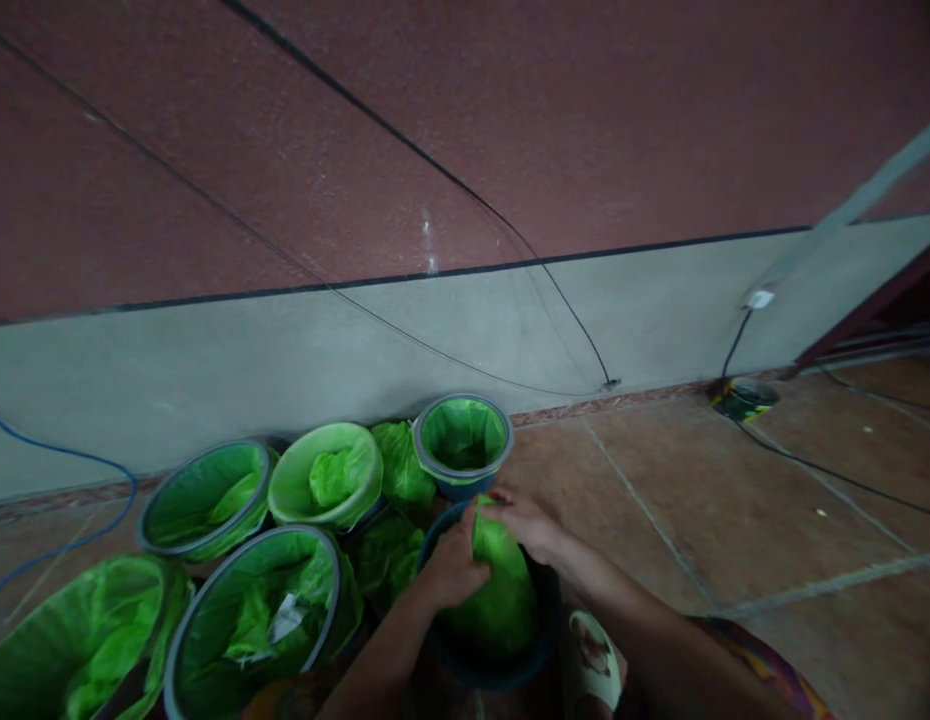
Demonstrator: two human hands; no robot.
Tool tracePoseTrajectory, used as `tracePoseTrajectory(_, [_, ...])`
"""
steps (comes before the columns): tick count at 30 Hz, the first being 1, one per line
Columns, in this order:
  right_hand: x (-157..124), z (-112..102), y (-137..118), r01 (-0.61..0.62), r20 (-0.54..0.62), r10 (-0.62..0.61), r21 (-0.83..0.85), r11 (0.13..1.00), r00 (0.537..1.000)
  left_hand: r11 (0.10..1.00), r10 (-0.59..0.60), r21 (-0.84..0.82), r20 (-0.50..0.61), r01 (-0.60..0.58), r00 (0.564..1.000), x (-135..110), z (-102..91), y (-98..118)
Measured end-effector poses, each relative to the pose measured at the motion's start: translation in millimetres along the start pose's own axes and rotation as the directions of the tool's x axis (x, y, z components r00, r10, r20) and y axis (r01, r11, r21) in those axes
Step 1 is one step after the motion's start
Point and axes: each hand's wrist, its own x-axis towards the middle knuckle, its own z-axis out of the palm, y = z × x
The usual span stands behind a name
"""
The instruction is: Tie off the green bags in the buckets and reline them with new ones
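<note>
A bright green plastic bag (502, 590) hangs from my two hands, its lower part down inside a dark bucket (547, 640) in front of me. My left hand (459, 565) is closed on the bag's near left edge. On the far right side, my right hand (526, 522) pinches the bag's top edge. Both hands are close together above the bucket's rim, and some fingertips are hidden behind the plastic. Just beyond them stands a small bin (465, 475) with a grey rim and a green liner.
Several green-lined bins, including a grey-rimmed one (334, 570) and a light green one (281, 490), crowd the left. A green bag (401, 460) sits by the wall. Cables run down the wall (285, 350); a dark tin (744, 398) stands at right. A shoe (594, 660) shows below.
</note>
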Motion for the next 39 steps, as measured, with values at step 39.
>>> tracePoseTrajectory(39, [-9.4, -3.2, -12.4, -0.044, -0.026, 0.048, 0.124, 0.991, 0.999, 0.981, -0.057, 0.191, 0.138, 0.030, 0.989, -1.8, -23.7, 29.2])
